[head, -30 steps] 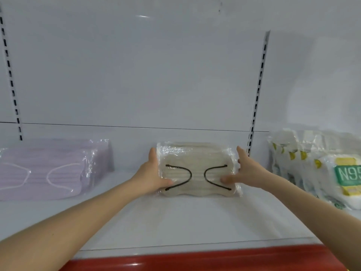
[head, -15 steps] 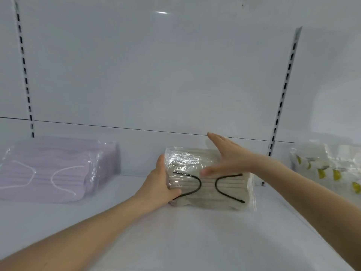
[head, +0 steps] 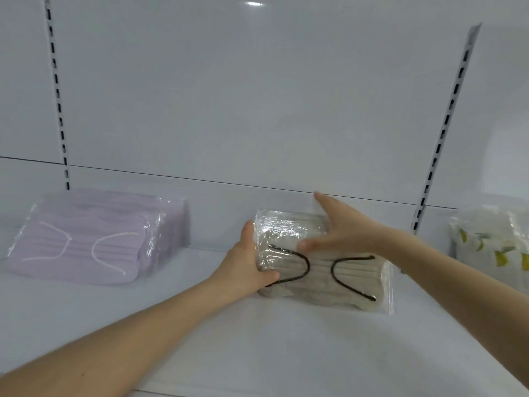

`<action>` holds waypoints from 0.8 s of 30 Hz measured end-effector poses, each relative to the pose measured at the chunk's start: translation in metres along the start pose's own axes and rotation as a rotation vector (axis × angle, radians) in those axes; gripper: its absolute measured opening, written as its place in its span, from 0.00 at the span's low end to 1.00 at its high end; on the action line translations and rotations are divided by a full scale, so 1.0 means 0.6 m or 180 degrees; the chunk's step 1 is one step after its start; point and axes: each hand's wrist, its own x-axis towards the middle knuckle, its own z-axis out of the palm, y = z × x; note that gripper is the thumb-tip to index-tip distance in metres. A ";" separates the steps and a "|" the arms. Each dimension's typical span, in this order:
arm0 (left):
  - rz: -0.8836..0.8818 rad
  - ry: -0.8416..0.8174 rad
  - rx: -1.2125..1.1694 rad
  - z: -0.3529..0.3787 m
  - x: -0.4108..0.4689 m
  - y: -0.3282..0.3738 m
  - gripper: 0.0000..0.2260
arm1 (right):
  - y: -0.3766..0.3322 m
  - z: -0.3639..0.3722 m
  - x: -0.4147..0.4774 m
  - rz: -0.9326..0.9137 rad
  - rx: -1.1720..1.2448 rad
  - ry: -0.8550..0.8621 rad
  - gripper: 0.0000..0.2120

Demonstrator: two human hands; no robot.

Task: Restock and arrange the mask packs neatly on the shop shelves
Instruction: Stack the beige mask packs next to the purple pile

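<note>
A clear-wrapped pack of beige masks (head: 352, 277) with black ear loops lies on the white shelf (head: 257, 339), near its back wall. My left hand (head: 246, 267) grips the pack's left end, thumb on the front face and fingers behind. My right hand (head: 340, 227) lies flat on the pack's top, fingers straight and pointing left toward the back. A pack of lilac masks (head: 94, 233) with white loops sits to the left on the same shelf.
White packs with yellow print (head: 492, 242) stand at the right edge. Slotted uprights (head: 446, 124) run up the white back panel, with another slotted upright (head: 58, 96) at the left. Bare shelf surface lies between the lilac and beige packs and in front of them.
My right hand left the pack's right end and moved onto its top. The view moved closer and left; the pack's right side now angles toward me.
</note>
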 end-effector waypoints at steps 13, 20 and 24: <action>-0.0084 0.0136 -0.0318 0.004 0.007 -0.002 0.36 | 0.122 0.067 -0.109 0.0793 0.2263 0.0300 0.20; -0.0257 0.0037 -0.0436 0.005 0.009 -0.009 0.34 | 0.111 0.068 -0.120 0.0360 0.2341 0.0522 0.13; -0.0423 0.0034 -0.0613 0.006 0.010 -0.012 0.32 | 0.120 0.062 -0.116 0.0353 0.2507 0.0352 0.21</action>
